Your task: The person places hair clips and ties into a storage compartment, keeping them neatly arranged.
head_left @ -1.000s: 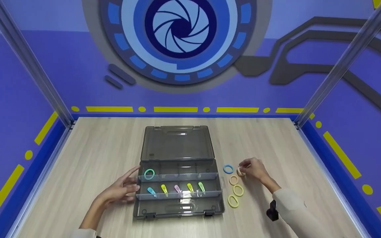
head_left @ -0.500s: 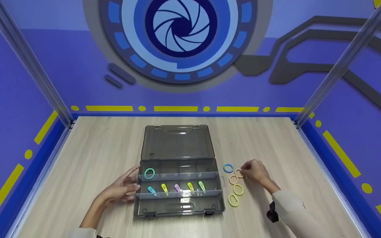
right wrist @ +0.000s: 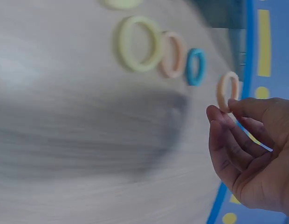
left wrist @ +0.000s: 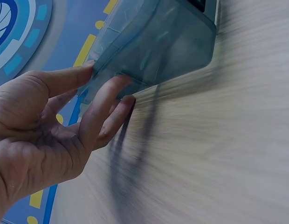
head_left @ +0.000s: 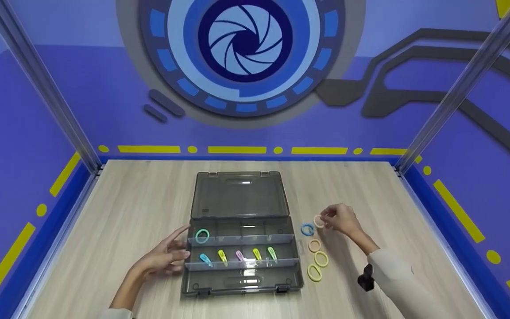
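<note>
My right hand [head_left: 342, 219] pinches a peach hair tie [right wrist: 220, 89] between thumb and fingertips, held up off the table right of the box. Near it on the table lie a blue hair tie [right wrist: 189, 68], another peach hair tie [right wrist: 182, 52] and two yellow ones. My left hand [head_left: 163, 258] touches the left side of an open smoky plastic box [head_left: 239, 195], its fingers loosely bent and not wrapped round it. A mint-green hair tie [head_left: 196, 236] sits in the back row at the left. Several snap hair clips [head_left: 222, 255] stand in a line in the middle row.
The box's front row [head_left: 219, 281] shows bare plastic, with two latches on its front edge. Its lid lies back toward the far wall. The pale wooden table [head_left: 140, 199] has blue panels [head_left: 60, 110] and metal posts around it.
My right hand has lifted the peach hair tie up from beside the others and moved slightly away from me. The left hand keeps its place at the box; the view has shifted slightly.
</note>
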`<move>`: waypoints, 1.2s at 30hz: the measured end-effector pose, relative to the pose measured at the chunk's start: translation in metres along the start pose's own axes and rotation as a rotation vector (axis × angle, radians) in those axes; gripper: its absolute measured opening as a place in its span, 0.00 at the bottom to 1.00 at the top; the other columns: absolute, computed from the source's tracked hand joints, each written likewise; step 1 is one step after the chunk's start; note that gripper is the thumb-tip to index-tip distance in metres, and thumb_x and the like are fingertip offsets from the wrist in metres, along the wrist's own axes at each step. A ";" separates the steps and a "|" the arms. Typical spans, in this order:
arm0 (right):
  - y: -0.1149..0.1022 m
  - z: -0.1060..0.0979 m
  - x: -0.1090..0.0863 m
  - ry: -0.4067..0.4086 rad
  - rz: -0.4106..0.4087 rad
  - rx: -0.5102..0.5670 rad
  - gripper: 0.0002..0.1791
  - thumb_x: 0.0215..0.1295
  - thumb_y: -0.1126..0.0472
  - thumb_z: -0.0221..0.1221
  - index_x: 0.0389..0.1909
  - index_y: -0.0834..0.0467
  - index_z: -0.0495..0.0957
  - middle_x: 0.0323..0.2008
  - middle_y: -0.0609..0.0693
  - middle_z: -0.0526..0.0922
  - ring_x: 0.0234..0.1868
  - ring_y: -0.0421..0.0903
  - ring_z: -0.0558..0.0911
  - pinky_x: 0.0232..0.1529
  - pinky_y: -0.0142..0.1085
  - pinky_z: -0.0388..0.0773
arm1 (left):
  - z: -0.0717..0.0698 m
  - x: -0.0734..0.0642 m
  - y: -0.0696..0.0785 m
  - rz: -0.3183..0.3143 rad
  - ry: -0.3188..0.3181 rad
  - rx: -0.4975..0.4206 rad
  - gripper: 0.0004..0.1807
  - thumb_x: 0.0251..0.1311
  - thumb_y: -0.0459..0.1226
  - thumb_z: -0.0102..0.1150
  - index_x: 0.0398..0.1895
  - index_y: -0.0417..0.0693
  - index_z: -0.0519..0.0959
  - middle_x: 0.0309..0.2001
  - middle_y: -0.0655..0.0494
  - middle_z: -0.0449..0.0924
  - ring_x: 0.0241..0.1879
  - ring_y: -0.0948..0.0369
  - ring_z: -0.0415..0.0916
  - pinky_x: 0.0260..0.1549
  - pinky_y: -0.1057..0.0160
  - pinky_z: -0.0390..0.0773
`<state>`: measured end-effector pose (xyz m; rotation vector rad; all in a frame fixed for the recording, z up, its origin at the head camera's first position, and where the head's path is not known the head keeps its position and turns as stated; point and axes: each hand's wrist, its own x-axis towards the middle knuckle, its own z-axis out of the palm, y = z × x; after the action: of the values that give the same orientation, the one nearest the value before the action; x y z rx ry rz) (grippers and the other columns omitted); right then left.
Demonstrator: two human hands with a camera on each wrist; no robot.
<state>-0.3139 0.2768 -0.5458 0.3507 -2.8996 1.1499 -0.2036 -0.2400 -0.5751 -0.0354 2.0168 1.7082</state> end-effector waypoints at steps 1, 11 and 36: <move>-0.003 -0.002 0.002 -0.002 -0.009 0.029 0.05 0.65 0.71 0.65 0.37 0.69 0.86 0.28 0.62 0.88 0.26 0.55 0.88 0.22 0.32 0.82 | 0.000 0.000 0.000 0.000 -0.001 -0.001 0.48 0.69 0.36 0.62 0.84 0.56 0.45 0.68 0.30 0.57 0.44 0.57 0.76 0.34 0.63 0.83; -0.041 0.000 0.020 -0.088 -0.021 0.189 0.07 0.66 0.69 0.64 0.40 0.70 0.85 0.33 0.67 0.88 0.29 0.55 0.89 0.26 0.34 0.86 | -0.001 0.000 -0.002 0.010 -0.012 -0.026 0.48 0.69 0.36 0.62 0.84 0.56 0.44 0.71 0.26 0.54 0.49 0.55 0.76 0.39 0.61 0.86; -0.099 0.081 0.024 -0.256 -0.030 0.406 0.08 0.63 0.73 0.65 0.40 0.75 0.83 0.33 0.68 0.87 0.26 0.45 0.86 0.29 0.37 0.87 | -0.001 -0.002 -0.002 0.041 -0.022 0.030 0.48 0.69 0.38 0.63 0.84 0.53 0.43 0.71 0.24 0.54 0.55 0.49 0.76 0.41 0.58 0.85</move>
<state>-0.3102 0.1470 -0.5367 0.5819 -2.8266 1.8133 -0.2017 -0.2422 -0.5766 0.0352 2.0394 1.6960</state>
